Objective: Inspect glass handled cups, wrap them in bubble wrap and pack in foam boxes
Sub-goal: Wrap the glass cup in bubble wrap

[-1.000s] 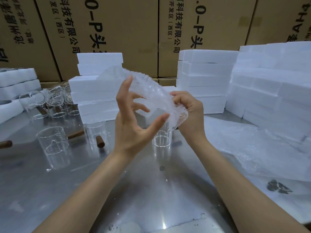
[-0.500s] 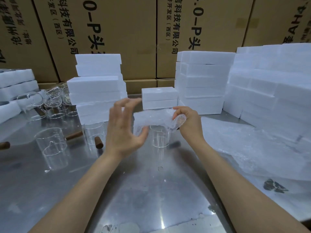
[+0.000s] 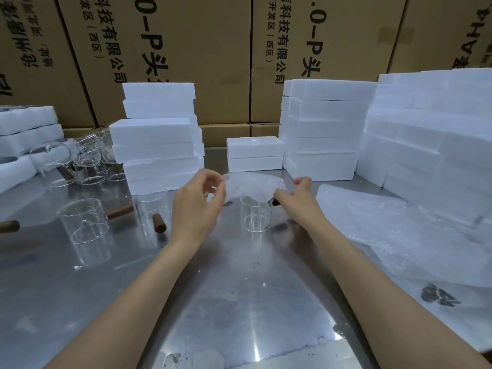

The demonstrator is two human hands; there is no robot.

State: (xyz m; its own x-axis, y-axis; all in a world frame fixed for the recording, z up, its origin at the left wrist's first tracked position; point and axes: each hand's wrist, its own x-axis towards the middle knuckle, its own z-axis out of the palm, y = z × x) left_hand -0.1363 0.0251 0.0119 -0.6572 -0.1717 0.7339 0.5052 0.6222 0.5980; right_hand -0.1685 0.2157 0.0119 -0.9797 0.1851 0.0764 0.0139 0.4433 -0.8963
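Status: wrap step just starting. My left hand (image 3: pixel 198 206) and right hand (image 3: pixel 298 194) each pinch one end of the bubble wrap piece (image 3: pixel 250 185), held spread btwn them directly over an upright glass cup (image 3: pixel 255 215) on the bench (image 3: pixel 239 302). Cup not yet wrapped. More bare cups (image 3: pixel 83 222) wait left of my left hand. Foam boxes (image 3: pixel 254 154) stacked beyond both hands; packing still to do.
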